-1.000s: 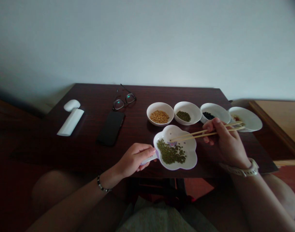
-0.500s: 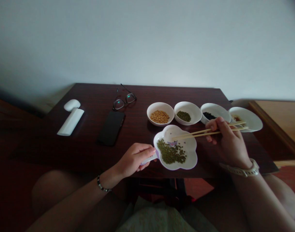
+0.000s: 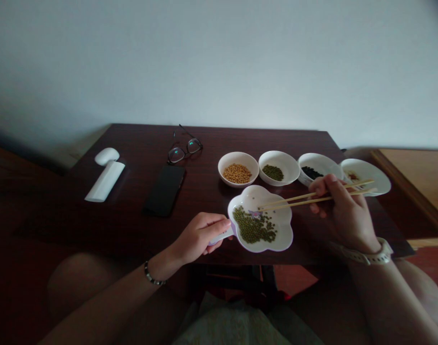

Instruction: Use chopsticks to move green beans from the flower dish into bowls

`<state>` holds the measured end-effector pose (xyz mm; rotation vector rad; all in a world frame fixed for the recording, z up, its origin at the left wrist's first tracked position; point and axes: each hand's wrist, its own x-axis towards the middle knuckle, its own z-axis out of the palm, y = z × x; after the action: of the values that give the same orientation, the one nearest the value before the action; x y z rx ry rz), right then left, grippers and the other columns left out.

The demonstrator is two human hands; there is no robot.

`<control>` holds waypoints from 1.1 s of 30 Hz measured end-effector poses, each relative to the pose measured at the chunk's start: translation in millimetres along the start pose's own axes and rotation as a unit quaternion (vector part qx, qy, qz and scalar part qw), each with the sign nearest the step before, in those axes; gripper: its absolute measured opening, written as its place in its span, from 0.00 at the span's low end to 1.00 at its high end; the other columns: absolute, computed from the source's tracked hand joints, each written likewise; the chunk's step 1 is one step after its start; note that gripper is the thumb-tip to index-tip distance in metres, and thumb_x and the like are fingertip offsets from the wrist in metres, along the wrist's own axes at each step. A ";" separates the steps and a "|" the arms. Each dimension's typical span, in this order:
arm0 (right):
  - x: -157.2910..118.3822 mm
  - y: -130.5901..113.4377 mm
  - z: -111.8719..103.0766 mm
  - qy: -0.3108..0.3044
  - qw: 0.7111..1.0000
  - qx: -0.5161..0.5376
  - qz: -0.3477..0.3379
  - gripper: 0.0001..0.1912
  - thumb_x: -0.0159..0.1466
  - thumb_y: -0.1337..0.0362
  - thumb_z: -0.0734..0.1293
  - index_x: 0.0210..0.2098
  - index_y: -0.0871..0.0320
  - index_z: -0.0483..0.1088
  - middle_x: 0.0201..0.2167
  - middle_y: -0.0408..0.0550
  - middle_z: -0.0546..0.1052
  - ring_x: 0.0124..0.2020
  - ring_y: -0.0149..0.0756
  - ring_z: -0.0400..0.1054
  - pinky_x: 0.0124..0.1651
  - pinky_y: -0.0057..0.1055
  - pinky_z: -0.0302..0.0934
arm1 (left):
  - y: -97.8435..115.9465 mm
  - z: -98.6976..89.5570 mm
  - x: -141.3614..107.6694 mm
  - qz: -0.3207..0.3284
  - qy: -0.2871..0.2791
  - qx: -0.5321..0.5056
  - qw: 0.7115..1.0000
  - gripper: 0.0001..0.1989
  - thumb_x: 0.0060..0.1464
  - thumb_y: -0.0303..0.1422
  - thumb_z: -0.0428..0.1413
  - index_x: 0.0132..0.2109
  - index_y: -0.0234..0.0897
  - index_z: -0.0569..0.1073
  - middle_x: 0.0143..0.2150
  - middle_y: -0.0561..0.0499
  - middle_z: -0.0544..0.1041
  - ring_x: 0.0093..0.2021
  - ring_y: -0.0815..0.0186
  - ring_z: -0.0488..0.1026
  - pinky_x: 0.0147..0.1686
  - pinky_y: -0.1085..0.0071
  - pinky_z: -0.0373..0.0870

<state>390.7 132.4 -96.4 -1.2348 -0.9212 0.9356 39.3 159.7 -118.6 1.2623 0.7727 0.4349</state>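
Observation:
My left hand (image 3: 200, 234) is closed around the short handle of a white flower-shaped bowl (image 3: 284, 229) with a purple rim, held near the table's front edge. Green mung beans (image 3: 252, 227) are spread over its left and lower part, partly covering a printed purple figure. My right hand (image 3: 342, 206) grips a pair of wooden chopsticks (image 3: 297, 200). Their tips reach into the bowl, above the main heap of beans and slightly apart. Whether a bean sits between the tips is too small to tell.
Behind stand white bowls with yellow soybeans (image 3: 236, 173), green beans (image 3: 273, 173) and black beans (image 3: 310, 172); a fourth white bowl (image 3: 375, 175) is partly hidden by my right hand. Leftward lie glasses (image 3: 185, 149), a black phone (image 3: 164, 190) and a white case (image 3: 106, 182).
My right hand and the chopsticks have shifted slightly to the right, their tips moving a little rightward inside the bowl. My left hand and the flower-shaped bowl stay put.

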 end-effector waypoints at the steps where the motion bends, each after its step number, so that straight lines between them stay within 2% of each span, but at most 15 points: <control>1: 0.0 -0.2 0.2 -0.001 1.000 0.001 -0.001 0.26 0.74 0.43 0.78 0.30 0.56 0.74 0.31 0.44 0.73 0.20 0.26 0.66 0.17 0.23 0.55 | -0.2 0.0 -0.1 0.001 0.001 0.001 1.000 0.26 0.77 0.51 0.58 0.40 0.33 0.80 0.19 0.58 0.67 0.16 0.73 0.57 0.17 0.76 0.48; 7: -0.9 -0.7 0.9 0.004 1.000 -0.006 -0.010 0.26 0.74 0.44 0.78 0.30 0.57 0.74 0.31 0.44 0.74 0.20 0.26 0.68 0.17 0.23 0.55 | -2.3 0.3 0.2 0.004 0.000 -0.008 1.000 0.26 0.77 0.51 0.58 0.40 0.32 0.80 0.19 0.59 0.67 0.16 0.73 0.57 0.17 0.75 0.48; 15: -0.7 1.8 -0.6 0.006 1.000 -0.002 -0.011 0.25 0.76 0.45 0.76 0.30 0.54 0.74 0.30 0.44 0.73 0.20 0.27 0.65 0.18 0.26 0.56 | -2.3 0.0 0.8 0.003 0.001 -0.008 1.000 0.25 0.77 0.51 0.58 0.40 0.33 0.80 0.19 0.58 0.67 0.16 0.73 0.56 0.17 0.75 0.48; 22: 0.7 -0.6 -1.4 0.026 0.999 0.018 -0.021 0.25 0.74 0.45 0.78 0.29 0.54 0.73 0.29 0.44 0.72 0.20 0.28 0.64 0.17 0.25 0.54 | -4.7 -0.6 1.5 0.006 0.002 -0.005 1.000 0.25 0.77 0.51 0.58 0.40 0.33 0.80 0.19 0.58 0.67 0.16 0.73 0.57 0.17 0.75 0.48; 28: -4.3 -18.3 -0.6 0.051 0.998 -0.015 -0.021 0.26 0.71 0.44 0.80 0.29 0.55 0.73 0.29 0.45 0.72 0.19 0.28 0.65 0.14 0.25 0.50 | -3.8 -3.1 -0.3 0.001 0.009 0.003 1.000 0.26 0.76 0.52 0.58 0.40 0.33 0.80 0.19 0.58 0.67 0.16 0.73 0.57 0.17 0.75 0.49; 33: -12.5 -37.0 -2.5 0.035 0.998 -0.043 0.003 0.29 0.68 0.43 0.81 0.27 0.57 0.71 0.27 0.44 0.71 0.18 0.27 0.64 0.14 0.22 0.51 | -4.8 -3.4 2.2 0.001 0.009 0.007 1.000 0.26 0.77 0.52 0.58 0.40 0.33 0.80 0.19 0.58 0.68 0.16 0.73 0.57 0.18 0.75 0.49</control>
<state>391.4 116.4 -60.6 -1.3349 -0.9107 0.8599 37.8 162.2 -124.1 1.2740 0.7905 0.4437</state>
